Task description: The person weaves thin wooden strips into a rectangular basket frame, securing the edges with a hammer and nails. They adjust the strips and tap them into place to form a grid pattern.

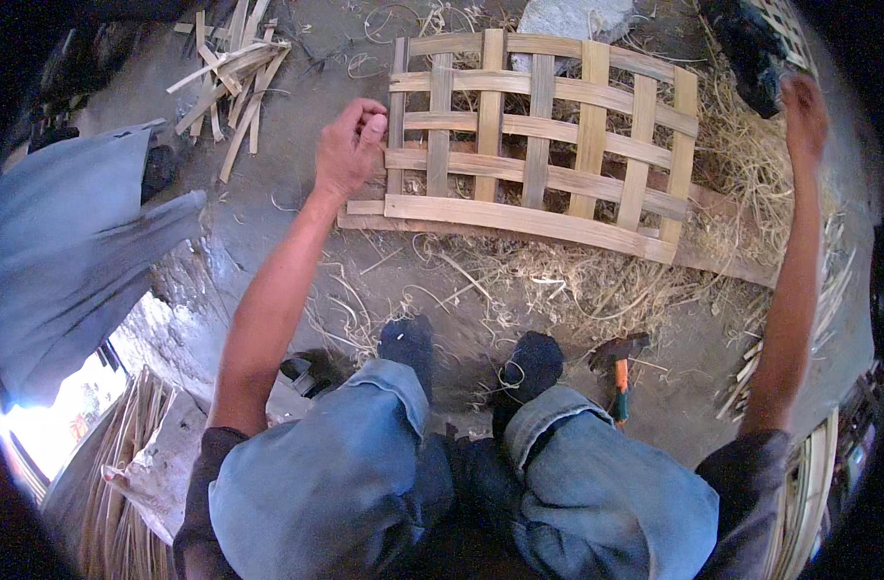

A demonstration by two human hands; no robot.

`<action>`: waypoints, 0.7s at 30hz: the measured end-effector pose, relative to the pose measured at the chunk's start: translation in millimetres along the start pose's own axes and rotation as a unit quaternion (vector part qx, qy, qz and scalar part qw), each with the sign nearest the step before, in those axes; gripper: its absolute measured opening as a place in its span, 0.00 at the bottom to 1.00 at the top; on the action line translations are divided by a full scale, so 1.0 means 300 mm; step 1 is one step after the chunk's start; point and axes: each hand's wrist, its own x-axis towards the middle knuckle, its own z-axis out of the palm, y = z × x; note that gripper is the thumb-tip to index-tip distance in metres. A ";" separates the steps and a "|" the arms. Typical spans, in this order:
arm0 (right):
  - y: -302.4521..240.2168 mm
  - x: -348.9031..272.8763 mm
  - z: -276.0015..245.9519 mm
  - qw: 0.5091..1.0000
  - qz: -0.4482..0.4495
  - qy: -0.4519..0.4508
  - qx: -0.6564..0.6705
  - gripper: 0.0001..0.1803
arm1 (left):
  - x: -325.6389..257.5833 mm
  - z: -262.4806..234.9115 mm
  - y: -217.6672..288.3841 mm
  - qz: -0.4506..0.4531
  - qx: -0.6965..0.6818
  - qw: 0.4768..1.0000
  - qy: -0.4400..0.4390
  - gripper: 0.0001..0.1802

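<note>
A panel woven from flat split-bamboo strips (488,116) lies before me, its open squares showing the ground and a wooden board (713,263) beneath. Beside its left edge is my left hand (350,150), the fingers curled and the thumb against them; whether they grip the edge strip or anything else is hidden. My right arm reaches far out to the right. There my right hand (806,121) has its fingers bent together next to a dark, crumpled thing (751,60); what they hold, if anything, is too small to make out.
A hammer (621,377) with an orange and green handle lies by my right foot. Thin shavings (597,290) cover the ground. Loose strips (234,82) are heaped at the far left, below which hangs grey-blue cloth (74,232). A pale stone (573,19) is behind the panel.
</note>
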 end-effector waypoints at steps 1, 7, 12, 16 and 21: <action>-0.014 -0.060 -0.079 0.998 0.031 0.026 0.056 0.20 | -0.006 0.000 -0.003 0.038 0.025 0.998 0.038 0.20; -0.784 -0.673 -0.123 0.816 0.267 -0.313 0.407 0.13 | -0.177 0.039 0.125 0.232 0.133 0.962 0.060 0.11; -1.068 -0.845 0.022 0.738 0.236 -0.397 0.491 0.13 | -0.299 0.128 0.236 0.241 0.125 0.962 -0.021 0.16; -1.075 -0.842 0.129 0.814 0.157 -0.340 0.444 0.10 | -0.293 0.156 0.227 0.230 0.094 0.969 -0.011 0.17; -1.083 -0.839 0.169 0.884 0.053 -0.297 0.358 0.07 | -0.303 0.164 0.203 0.216 0.055 0.975 -0.003 0.17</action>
